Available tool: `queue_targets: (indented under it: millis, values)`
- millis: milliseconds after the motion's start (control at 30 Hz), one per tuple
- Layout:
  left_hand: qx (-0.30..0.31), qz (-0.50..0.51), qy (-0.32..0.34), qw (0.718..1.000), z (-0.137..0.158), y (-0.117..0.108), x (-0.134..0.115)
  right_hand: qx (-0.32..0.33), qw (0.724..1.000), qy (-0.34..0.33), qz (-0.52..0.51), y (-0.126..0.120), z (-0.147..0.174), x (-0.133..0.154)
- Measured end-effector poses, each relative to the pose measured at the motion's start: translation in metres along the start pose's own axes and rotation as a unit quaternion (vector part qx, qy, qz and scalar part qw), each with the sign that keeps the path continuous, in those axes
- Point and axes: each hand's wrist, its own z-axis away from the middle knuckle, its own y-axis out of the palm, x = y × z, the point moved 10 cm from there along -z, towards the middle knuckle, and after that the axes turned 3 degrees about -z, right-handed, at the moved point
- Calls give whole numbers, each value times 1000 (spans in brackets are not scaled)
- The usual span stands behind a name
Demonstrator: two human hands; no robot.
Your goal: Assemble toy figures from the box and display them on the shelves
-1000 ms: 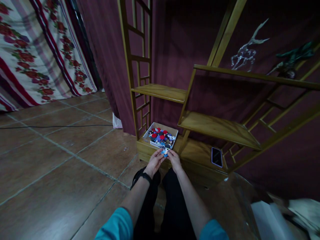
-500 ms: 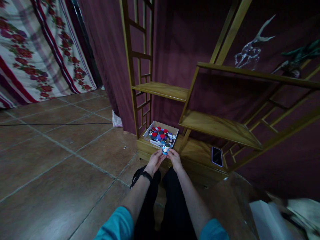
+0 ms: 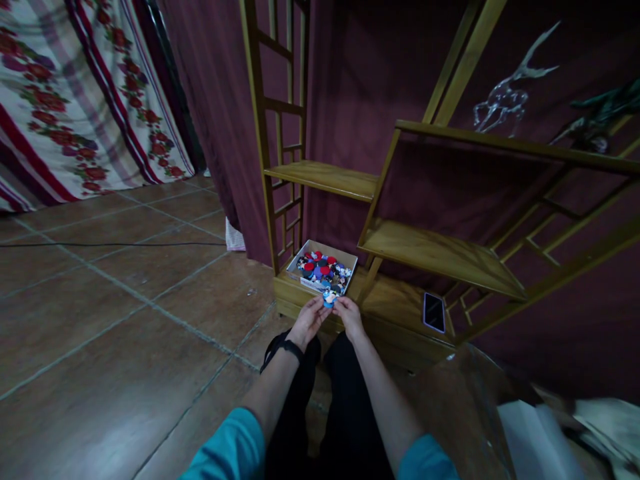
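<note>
A small blue-and-white figurine [image 3: 329, 299] on a blue base is held between the fingertips of both hands. My left hand [image 3: 310, 319] pinches it from the left, my right hand [image 3: 349, 316] from the right. Just beyond it stands an open cardboard box [image 3: 295, 261] on the low wooden shelf. Inside lie several small figures [image 3: 323, 267] in red, blue, purple, black and white, jumbled together. The figurine's finer details are too small to make out.
The wooden shelf unit [image 3: 330, 179] rises in front of me with staggered boards. A phone or tablet [image 3: 433, 313] lies on its bottom board at right. A clear deer ornament [image 3: 503, 103] stands higher up. A dark cable [image 3: 110, 244] crosses the tiled floor at left.
Both hands stay on the figurine, which has turned or tilted slightly and shifted a little to the left. The camera view has moved slightly. The box and its figures look the same.
</note>
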Motion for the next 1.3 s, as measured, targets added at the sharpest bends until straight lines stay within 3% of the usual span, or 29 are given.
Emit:
queue_targets:
  millis: [333,667,800,1300]
  values:
    - [15,17,16,1000,3,2,-7,23,999,-42,16,4,-1,5]
    - [11,9,20,1000,5,1,-11,18,961,-149,233,8,9,16]
    - [2,-1,11,1000,8,-1,-13,18,948,-170,269,11,14,21]
    - [1,9,-24,1000,9,2,-11,5,982,-88,166,5,9,10]
